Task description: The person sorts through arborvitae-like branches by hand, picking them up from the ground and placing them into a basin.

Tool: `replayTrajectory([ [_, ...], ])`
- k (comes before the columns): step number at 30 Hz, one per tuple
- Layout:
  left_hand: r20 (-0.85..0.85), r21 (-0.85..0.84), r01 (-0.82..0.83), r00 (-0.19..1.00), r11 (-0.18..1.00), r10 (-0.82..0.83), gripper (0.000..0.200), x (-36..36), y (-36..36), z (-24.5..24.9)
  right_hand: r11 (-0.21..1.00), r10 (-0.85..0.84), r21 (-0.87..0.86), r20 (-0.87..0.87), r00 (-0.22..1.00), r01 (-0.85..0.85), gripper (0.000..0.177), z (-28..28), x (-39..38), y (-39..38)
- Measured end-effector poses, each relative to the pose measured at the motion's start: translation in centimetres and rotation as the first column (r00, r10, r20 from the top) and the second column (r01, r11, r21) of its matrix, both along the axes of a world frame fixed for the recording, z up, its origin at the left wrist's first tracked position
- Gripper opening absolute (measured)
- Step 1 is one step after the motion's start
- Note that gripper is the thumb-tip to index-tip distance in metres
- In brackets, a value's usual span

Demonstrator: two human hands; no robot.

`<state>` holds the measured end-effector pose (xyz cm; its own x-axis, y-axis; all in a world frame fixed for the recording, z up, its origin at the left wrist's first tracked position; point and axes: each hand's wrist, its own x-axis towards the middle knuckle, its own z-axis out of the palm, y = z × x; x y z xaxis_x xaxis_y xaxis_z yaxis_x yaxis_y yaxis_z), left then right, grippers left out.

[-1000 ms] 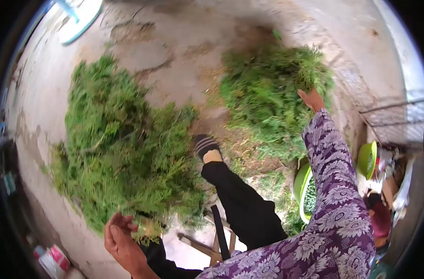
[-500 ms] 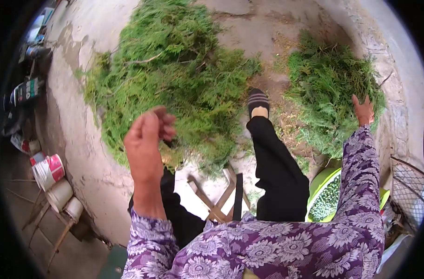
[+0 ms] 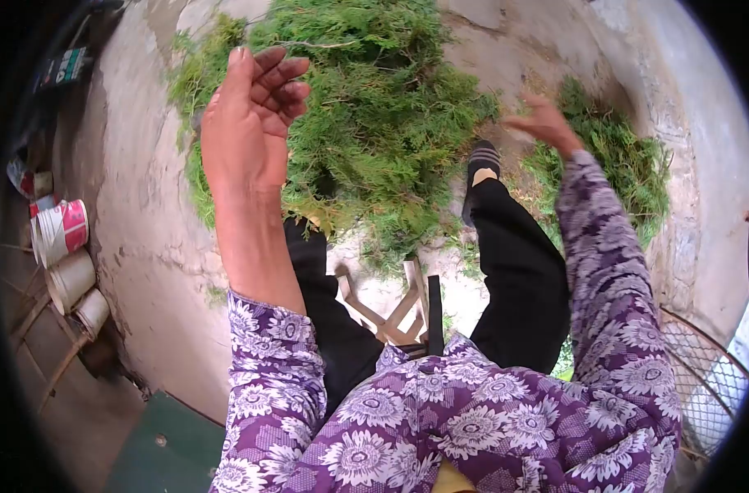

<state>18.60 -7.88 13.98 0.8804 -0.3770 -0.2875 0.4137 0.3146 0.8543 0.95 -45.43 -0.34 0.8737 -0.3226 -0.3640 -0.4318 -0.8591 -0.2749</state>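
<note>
A: At 12 o'clock on the concrete floor (image 3: 144, 205): large heap of green sprigs (image 3: 374, 123), just past the wooden stool (image 3: 391, 312). Smaller heap (image 3: 629, 164) at 2 o'clock, beside the striped sock (image 3: 481, 156). State of hands?

B: Left hand (image 3: 247, 115): raised in front of the large heap, fingers loosely curled, released, nothing in it. Right hand (image 3: 543, 123): out at 1 o'clock, at the near edge of the smaller heap, blurred. Grip impossible to tell.

A: Recommended handling?

B: Probably best to take sprigs by the woody stem, a few at a time. Lift clear before pulling, to avoid dragging tangled neighbours. Keep the two heaps apart. Mind the cans (image 3: 58, 234) at 9 o'clock.
</note>
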Motion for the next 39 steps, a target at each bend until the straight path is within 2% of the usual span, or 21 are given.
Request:
replayTrajectory([
  [1,-0.001,-0.002,-0.012,1.000,1.000,0.012,0.039,0.5,0.5,0.1,0.996,0.072,0.064,-0.093,0.993,-0.066,0.088,-1.0,2.1,3.3],
  [3,-0.031,-0.069,-0.050,0.998,0.996,0.048,0.038,1.2,1.6,0.2,0.949,0.183,0.270,-0.044,0.982,-0.164,0.098,-2.6,4.9,10.2],
  [5,-0.044,-0.086,-0.079,0.996,0.993,0.076,0.038,1.6,2.7,0.4,0.923,0.229,0.338,-0.107,0.967,-0.182,0.105,-5.7,6.2,16.0],
  [7,-0.049,-0.109,-0.099,0.994,0.989,0.094,0.038,1.8,3.9,0.3,0.949,0.257,0.274,-0.392,0.884,-0.154,0.109,-4.2,7.1,22.2],
  [9,-0.062,-0.173,-0.189,0.982,0.967,0.180,0.037,2.0,4.6,0.3,0.976,0.217,0.035,-0.274,0.937,-0.216,0.110,-6.9,5.1,25.3],
  [10,-0.066,-0.174,-0.199,0.980,0.964,0.190,0.037,2.1,4.9,0.4,0.989,0.147,-0.012,-0.087,0.985,-0.149,0.098,-7.9,4.1,26.1],
  [11,-0.070,-0.181,-0.206,0.978,0.962,0.197,0.037,2.2,5.1,0.5,0.987,0.156,-0.014,-0.091,0.984,-0.158,0.098,-8.9,3.9,26.1],
  [13,-0.080,-0.195,-0.218,0.975,0.956,0.206,0.037,2.3,5.8,0.4,0.997,0.019,0.077,-0.309,0.951,0.005,0.092,-9.5,3.9,26.2],
  [14,-0.083,-0.215,-0.215,0.976,0.953,0.201,0.036,2.3,6.1,0.4,0.994,0.083,0.091,-0.248,0.965,-0.062,0.072,-9.6,3.7,26.0],
  [15,-0.084,-0.237,-0.210,0.977,0.948,0.196,0.036,2.4,6.2,0.4,0.995,0.083,0.079,-0.248,0.965,-0.066,0.072,-9.1,4.1,25.8],
  [17,-0.076,-0.214,-0.202,0.979,0.956,0.190,0.036,2.5,6.6,0.5,0.979,0.197,0.102,-0.279,0.940,-0.175,0.041,-8.0,4.8,25.2],
  [20,-0.060,-0.198,-0.194,0.981,0.961,0.186,0.037,2.6,7.3,0.3,0.969,0.216,0.164,-0.184,0.959,-0.186,0.029,-5.9,5.1,25.3],
  [21,-0.055,-0.208,-0.192,0.981,0.959,0.184,0.036,2.6,7.5,0.2,0.969,0.222,0.156,-0.184,0.958,-0.194,0.029,-5.6,5.0,25.2],
  [23,-0.070,-0.230,-0.231,0.973,0.945,0.221,0.035,2.3,7.6,0.2,0.943,0.186,0.272,0.043,0.982,-0.191,0.027,-4.8,4.7,24.5],
  [29,-0.063,-0.199,-0.233,0.972,0.952,0.225,0.035,2.0,8.7,0.2,0.879,0.097,0.469,0.007,0.995,-0.089,0.044,1.8,3.6,22.7],
  [30,-0.063,-0.204,-0.230,0.973,0.952,0.222,0.034,1.9,8.5,0.1,0.865,0.101,0.499,-0.085,0.991,-0.045,0.049,3.0,3.2,22.4],
  [33,-0.062,-0.246,-0.212,0.977,0.946,0.203,0.034,1.9,8.2,-0.1,0.900,0.074,0.428,0.032,0.997,-0.081,0.049,6.3,0.8,21.7],
  [34,-0.063,-0.261,-0.213,0.977,0.942,0.204,0.034,1.7,8.0,0.0,0.847,-0.083,0.522,-0.067,0.994,0.106,0.048,9.4,0.6,22.8],
  [37,-0.113,-0.325,-0.230,0.972,0.917,0.204,0.029,1.2,7.5,0.4,0.903,0.002,0.429,-0.057,0.998,0.023,0.048,13.7,-1.1,22.7],
  [38,-0.115,-0.321,-0.226,0.973,0.920,0.199,0.029,1.1,7.4,0.4,0.908,-0.042,0.400,-0.206,0.978,0.123,0.049,14.2,-1.7,21.8],
  [39,-0.117,-0.316,-0.222,0.974,0.922,0.194,0.028,0.9,7.2,0.4,0.914,-0.047,0.387,-0.204,0.978,0.124,0.049,14.5,-2.7,20.9],
])
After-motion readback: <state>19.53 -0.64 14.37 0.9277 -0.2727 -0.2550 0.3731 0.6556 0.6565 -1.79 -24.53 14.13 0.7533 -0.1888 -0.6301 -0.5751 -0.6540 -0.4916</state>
